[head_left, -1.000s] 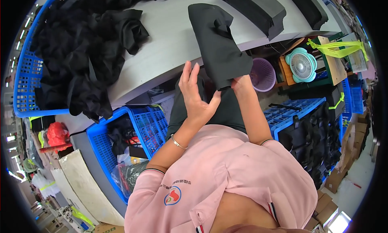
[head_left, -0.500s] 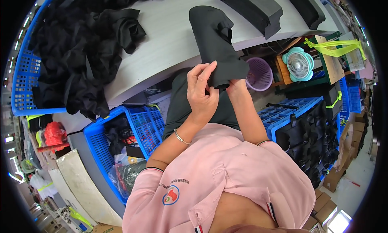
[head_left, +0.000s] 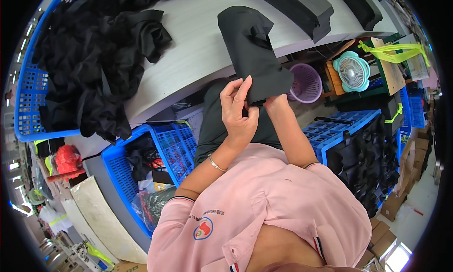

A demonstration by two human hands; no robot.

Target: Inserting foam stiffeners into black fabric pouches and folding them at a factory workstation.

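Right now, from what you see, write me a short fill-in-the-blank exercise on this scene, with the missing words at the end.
1. The left hand and right hand are at the near end of the black cloth; the hand nearer the round bin is the ____ one.
2. A bracelet circles the ____ wrist.
3. The bin beside the teal fan is coloured ____.
4. The person's shirt is coloured ____.

Missing words: right; left; purple; pink.

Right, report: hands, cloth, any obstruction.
Left hand at near end of cloth; right hand partly hidden by it. Cloth extends over table. No obstruction visible.
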